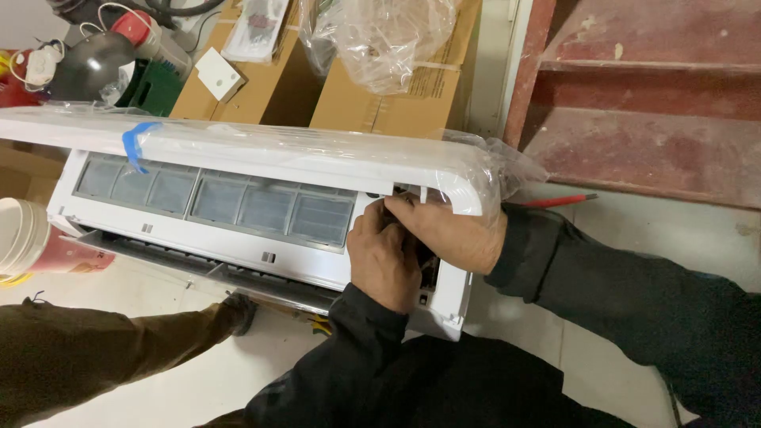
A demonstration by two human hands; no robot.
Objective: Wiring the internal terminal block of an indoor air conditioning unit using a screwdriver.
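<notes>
- At the far left a white plastic bucket [22, 236] with ribbed sides sits on the floor [626, 238], just beside the end of the air conditioner [238, 230].
- A strip of blue tape [135, 143] holds thin, crinkled plastic wrap [491, 162] on the raised front cover [261, 154], which is smooth, glossy and long.
- Under the cover we see the mesh filters [214, 202], grey and fine in a grid of white frames.
- Our left hand [384, 257] is curled at the unit's right end, its grip closed on something small we cannot make out.
- Our right hand [452, 230] lies just beside it, touching it, fingers bent into the dark opening under the cover; whether that grip holds anything, we cannot tell.
- We judge the work goes best with slow fingers, the cover kept propped, and no force on thin plastic clips.
- A red-handled tool [555, 200] lies on the floor to the right, near red steps [650, 103] of worn, chipped paint.
- Cardboard boxes [396, 103] stand behind.
</notes>
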